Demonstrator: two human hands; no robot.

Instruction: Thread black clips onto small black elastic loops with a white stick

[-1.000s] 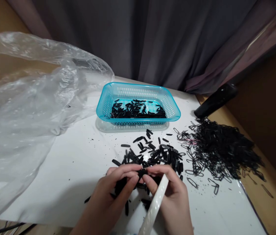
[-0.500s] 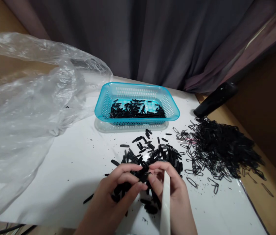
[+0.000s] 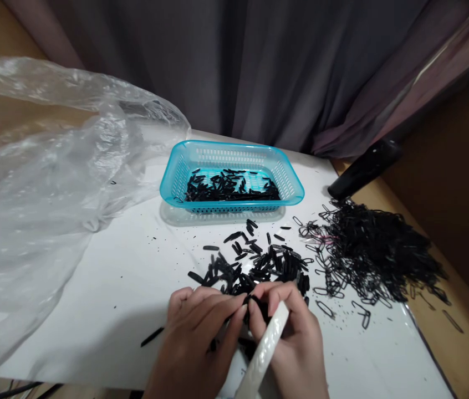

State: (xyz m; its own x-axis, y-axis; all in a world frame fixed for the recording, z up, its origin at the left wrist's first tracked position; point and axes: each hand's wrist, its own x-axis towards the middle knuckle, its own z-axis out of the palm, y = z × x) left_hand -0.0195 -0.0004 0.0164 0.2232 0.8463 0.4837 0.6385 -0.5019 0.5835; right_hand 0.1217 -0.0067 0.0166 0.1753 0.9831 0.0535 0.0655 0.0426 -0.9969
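My left hand [image 3: 203, 332] is closed in a pinch, its thumb and fingertips meeting at a small black piece. My right hand [image 3: 288, 332] pinches at the same spot, its fingertips almost touching the left ones. A white, wrapped-looking strip or handle [image 3: 263, 352] lies across my right hand, its upper end between the fingers and its lower end pointing down and toward me. What its far end looks like is hidden. Beneath and beyond both hands spreads a pile of small, elongated black pieces [image 3: 276, 263] on the white tabletop [image 3: 105, 310].
A blue slotted basket [image 3: 232, 145] holding more black pieces stands behind the pile. To the right lies a heap of thin black loops [image 3: 384, 249], beside a dark cylinder [image 3: 363, 169]. Clear plastic sheeting [image 3: 51, 183] covers the left side. A grey curtain [image 3: 268, 72] hangs behind.
My left hand has rolled over, showing its back, with its fingers now drawn closer together. The white strip has tilted, its lower end swinging left. Both hands remain over the pile.
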